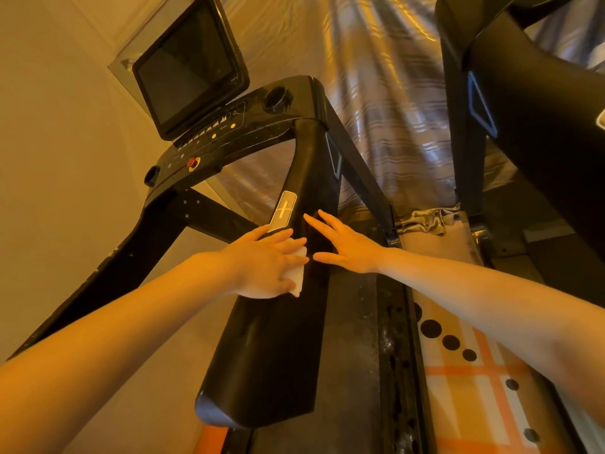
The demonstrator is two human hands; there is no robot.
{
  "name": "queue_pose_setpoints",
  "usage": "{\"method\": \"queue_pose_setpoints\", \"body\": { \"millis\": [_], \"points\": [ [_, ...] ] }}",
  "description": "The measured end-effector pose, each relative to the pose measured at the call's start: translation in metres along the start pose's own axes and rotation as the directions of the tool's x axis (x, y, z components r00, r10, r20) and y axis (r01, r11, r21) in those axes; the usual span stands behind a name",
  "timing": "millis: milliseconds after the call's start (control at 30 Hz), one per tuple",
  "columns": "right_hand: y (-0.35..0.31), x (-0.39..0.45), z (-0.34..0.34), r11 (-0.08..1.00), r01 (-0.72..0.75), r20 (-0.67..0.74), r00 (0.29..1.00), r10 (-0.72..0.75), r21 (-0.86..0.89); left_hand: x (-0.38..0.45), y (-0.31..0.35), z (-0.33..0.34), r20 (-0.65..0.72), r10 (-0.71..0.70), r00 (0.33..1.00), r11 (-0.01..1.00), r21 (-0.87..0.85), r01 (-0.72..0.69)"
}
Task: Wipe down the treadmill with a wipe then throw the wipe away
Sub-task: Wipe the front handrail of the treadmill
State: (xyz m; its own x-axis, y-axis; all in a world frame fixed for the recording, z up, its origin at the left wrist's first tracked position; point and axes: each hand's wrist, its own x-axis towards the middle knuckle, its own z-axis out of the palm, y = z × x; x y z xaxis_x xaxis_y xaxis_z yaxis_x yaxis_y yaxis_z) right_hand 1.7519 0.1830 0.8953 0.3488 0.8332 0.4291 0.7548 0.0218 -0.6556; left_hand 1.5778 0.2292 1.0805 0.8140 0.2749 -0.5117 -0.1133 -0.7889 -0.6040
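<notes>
The black treadmill's right handrail (271, 348) runs from the console down toward me through the middle of the view. My left hand (265, 262) lies flat on the rail with straight fingers, pressing a white wipe (298, 273) against it; only the wipe's right edge shows under the palm. My right hand (347, 245) rests on the rail just right of it, fingers spread and straight, holding nothing. A silver plus/minus button pad (283, 210) sits on the rail just above my left fingers.
The console (226, 132) carries a dark screen (190, 67), a red stop button (192, 163) and cup holders. A second black machine (530, 126) stands at the right. A plaid cloth with dots (471, 381) lies below right. Shiny curtain behind, beige wall left.
</notes>
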Motion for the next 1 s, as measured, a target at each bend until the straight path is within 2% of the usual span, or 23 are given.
{"method": "queue_pose_setpoints", "body": {
  "millis": [100, 267, 433, 567, 700, 1000],
  "points": [
    [0.000, 0.000, 0.001, 1.000, 0.015, 0.009, 1.000, -0.015, 0.003, 0.007, 0.005, 0.002, -0.035, -0.013, 0.999, 0.999, 0.046, 0.014],
    [0.003, 0.000, 0.000, 1.000, 0.019, 0.008, 1.000, -0.019, 0.024, -0.010, 0.012, 0.000, 0.047, 0.056, 0.997, 0.998, 0.018, -0.057],
    [0.003, 0.000, 0.001, 0.999, 0.015, 0.006, 1.000, -0.015, 0.031, -0.015, 0.023, 0.009, -0.158, 0.042, 0.987, 0.999, 0.028, -0.038],
    [0.004, 0.000, 0.002, 1.000, 0.016, -0.001, 1.000, -0.016, 0.027, -0.022, 0.028, 0.016, -0.198, 0.019, 0.980, 1.000, -0.007, -0.021],
    [0.005, 0.001, 0.003, 0.999, 0.018, 0.000, 1.000, -0.018, 0.030, -0.017, 0.021, 0.010, -0.119, 0.039, 0.992, 0.999, 0.003, -0.039],
    [0.004, 0.001, 0.004, 1.000, -0.011, -0.002, 1.000, 0.011, 0.006, -0.001, 0.007, -0.012, 0.101, 0.192, 0.976, 0.981, 0.018, -0.195]
  ]
}}
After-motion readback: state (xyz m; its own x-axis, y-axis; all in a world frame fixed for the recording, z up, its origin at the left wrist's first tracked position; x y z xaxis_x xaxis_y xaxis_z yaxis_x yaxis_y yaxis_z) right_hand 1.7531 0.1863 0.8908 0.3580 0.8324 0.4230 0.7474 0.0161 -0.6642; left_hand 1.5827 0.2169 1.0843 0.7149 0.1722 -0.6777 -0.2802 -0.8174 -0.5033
